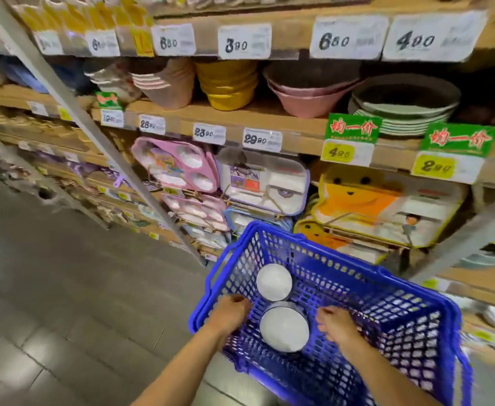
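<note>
A blue plastic shopping basket (410,323) stands low in front of me. Two round white bowls lie in it: the far bowl (274,282) and the near bowl (284,329), which has a dark rim. My left hand (231,314) hangs inside the basket just left of the near bowl, fingers loosely curled and holding nothing. My right hand (334,323) hovers just right of that bowl, fingers also loosely curled. A small gap shows between each hand and the bowl.
Wooden store shelves (269,112) with price tags rise right behind the basket. They hold stacked bowls (225,83), plates (401,112) and packaged children's divided trays (266,183). A grey metal post (108,148) slants across the shelving. Grey tiled floor (64,303) lies to the left.
</note>
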{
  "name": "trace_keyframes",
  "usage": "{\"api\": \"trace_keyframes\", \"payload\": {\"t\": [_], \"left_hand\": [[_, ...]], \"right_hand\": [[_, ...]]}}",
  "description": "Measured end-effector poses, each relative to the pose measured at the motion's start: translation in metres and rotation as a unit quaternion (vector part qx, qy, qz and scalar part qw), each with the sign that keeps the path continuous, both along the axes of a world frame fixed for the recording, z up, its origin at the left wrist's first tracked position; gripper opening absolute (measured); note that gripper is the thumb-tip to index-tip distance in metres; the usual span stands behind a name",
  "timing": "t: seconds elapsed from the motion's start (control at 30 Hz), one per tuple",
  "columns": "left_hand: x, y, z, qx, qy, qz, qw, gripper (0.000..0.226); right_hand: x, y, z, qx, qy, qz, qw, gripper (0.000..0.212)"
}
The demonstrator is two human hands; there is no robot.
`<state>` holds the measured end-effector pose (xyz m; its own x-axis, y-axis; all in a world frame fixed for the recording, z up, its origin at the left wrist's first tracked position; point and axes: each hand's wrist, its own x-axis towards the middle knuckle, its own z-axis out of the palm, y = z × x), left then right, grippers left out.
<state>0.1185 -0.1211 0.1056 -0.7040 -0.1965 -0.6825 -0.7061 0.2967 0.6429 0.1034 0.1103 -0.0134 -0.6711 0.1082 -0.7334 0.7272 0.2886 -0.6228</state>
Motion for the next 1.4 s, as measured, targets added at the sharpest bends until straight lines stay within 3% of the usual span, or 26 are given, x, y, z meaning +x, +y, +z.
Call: {"api": "trace_keyframes", "payload": {"t": [0.17, 0.27, 0.3, 0.37, 0.4, 0.43, 0.53, 0.67, 1.1, 1.27, 1.4], "left_hand": [[-0.037, 0.001, -0.045, -0.033, -0.027, -0.085, 0.995, 0.02], [-0.052, 0.004, -0.083, -0.06, -0.068, -0.142, 0.986, 0.032], [-0.057, 0.005, -0.093, -0.066, -0.087, -0.166, 0.98, 0.031], [-0.064, 0.009, -0.111, -0.034, -0.134, -0.196, 0.971, 0.016], [-0.066, 0.01, -0.124, -0.02, -0.157, -0.203, 0.966, 0.032], [-0.068, 0.01, -0.136, -0.021, -0.174, -0.217, 0.96, 0.043], [-0.068, 0.011, -0.168, -0.079, -0.178, -0.27, 0.943, 0.041], [-0.063, 0.019, -0.199, -0.077, -0.206, -0.297, 0.929, 0.045], [-0.067, 0.019, -0.244, -0.062, -0.181, -0.28, 0.941, 0.037], [-0.066, 0.023, -0.21, -0.046, -0.166, -0.299, 0.938, 0.039], [-0.068, 0.025, -0.171, -0.04, -0.095, -0.303, 0.947, 0.033]], "right_hand": [[-0.003, -0.015, -0.02, 0.036, -0.051, -0.019, 0.998, 0.026], [-0.003, -0.02, -0.034, 0.044, -0.087, 0.029, 0.995, 0.01], [-0.003, -0.022, -0.04, 0.045, -0.092, 0.047, 0.994, 0.012], [-0.005, -0.025, -0.05, 0.058, -0.099, 0.06, 0.992, 0.038], [-0.006, -0.028, -0.053, 0.067, -0.1, 0.064, 0.991, 0.045], [-0.006, -0.03, -0.055, 0.079, -0.101, 0.073, 0.989, 0.044], [-0.007, -0.037, -0.068, 0.112, -0.107, 0.082, 0.985, 0.036], [-0.009, -0.042, -0.091, 0.124, -0.129, 0.096, 0.979, 0.051], [-0.016, -0.045, -0.12, 0.094, -0.115, 0.106, 0.983, 0.05], [-0.014, -0.036, -0.088, 0.078, -0.107, 0.117, 0.984, 0.047], [-0.009, -0.021, -0.041, 0.073, -0.07, 0.108, 0.989, 0.04]]}}
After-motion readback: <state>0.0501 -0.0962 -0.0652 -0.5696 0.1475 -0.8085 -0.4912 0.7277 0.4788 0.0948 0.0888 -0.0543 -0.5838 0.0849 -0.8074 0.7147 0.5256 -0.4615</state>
